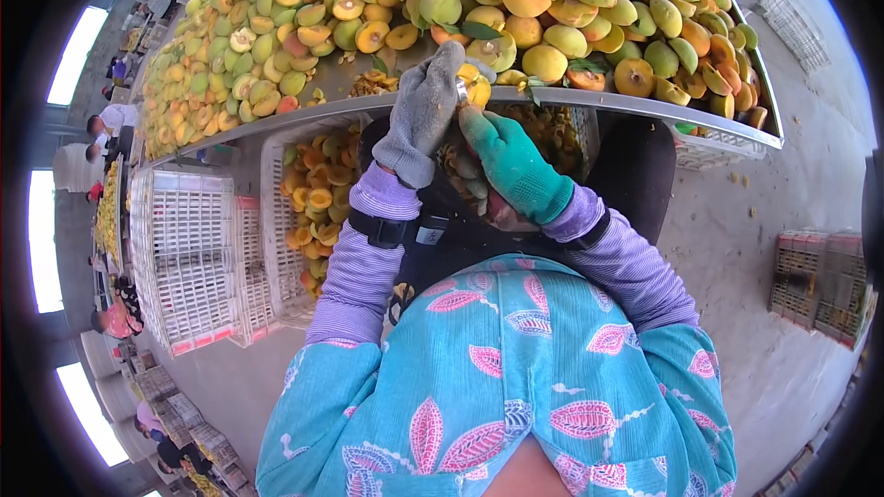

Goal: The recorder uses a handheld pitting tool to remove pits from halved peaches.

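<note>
At the near edge of the metal table (311, 110), both my gloved hands meet around a small yellow peach piece (478, 90). My left hand (425, 103), in a grey knit glove, has its fingers curled about the fruit's far side. A short shiny metal piece (461, 88), perhaps a blade, shows between hand and fruit; which hand holds it I cannot tell. From below, my right hand (514, 159) in a green glove grips the fruit with thumb and fingers. Halved yellow-green peaches (545, 62) heap just beyond; some show stones, others hollows.
Below the table, left of my legs, stands a white plastic crate (276, 221) of peach halves. Further left are stacked crates (186, 255). Scraps (545, 131) lie below my hands. More crates (818, 283) stand right on the concrete floor (725, 221). Several people (119, 309) are far left.
</note>
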A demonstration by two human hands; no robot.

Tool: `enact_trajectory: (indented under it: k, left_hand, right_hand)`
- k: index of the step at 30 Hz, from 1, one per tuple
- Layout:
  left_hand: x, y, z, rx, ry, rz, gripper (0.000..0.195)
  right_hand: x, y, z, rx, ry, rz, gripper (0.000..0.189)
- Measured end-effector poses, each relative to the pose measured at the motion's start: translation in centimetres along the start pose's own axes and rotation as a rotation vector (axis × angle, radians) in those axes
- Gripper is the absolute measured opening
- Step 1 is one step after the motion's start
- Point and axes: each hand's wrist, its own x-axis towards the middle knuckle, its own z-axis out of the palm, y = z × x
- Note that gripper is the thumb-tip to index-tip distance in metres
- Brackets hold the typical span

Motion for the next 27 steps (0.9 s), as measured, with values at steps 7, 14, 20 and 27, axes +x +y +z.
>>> enact_trajectory:
  k: [7, 14, 20, 27]
  left_hand:
    - [0.8, -2.0, -1.0, 0.223, -0.018, 0.066, 0.038]
    - [3.3, 0.6, 6.9, -0.134, -0.216, 0.036, 0.032]
    - [3.1, 3.9, 12.9, -0.154, -0.339, 0.017, 0.03]
    - [3.1, 4.8, 13.8, -0.162, -0.41, 0.001, 0.028]
  right_hand:
    - [0.3, 1.0, 0.0, -0.122, 0.043, -0.175, 0.045]
    - [1.0, -0.4, -1.0, -0.278, 0.073, -0.082, 0.051]
    - [-0.9, -1.7, -1.9, 0.393, -0.262, 0.113, 0.044]
    - [-0.9, -0.8, -4.4, 0.088, -0.005, -0.071, 0.04]
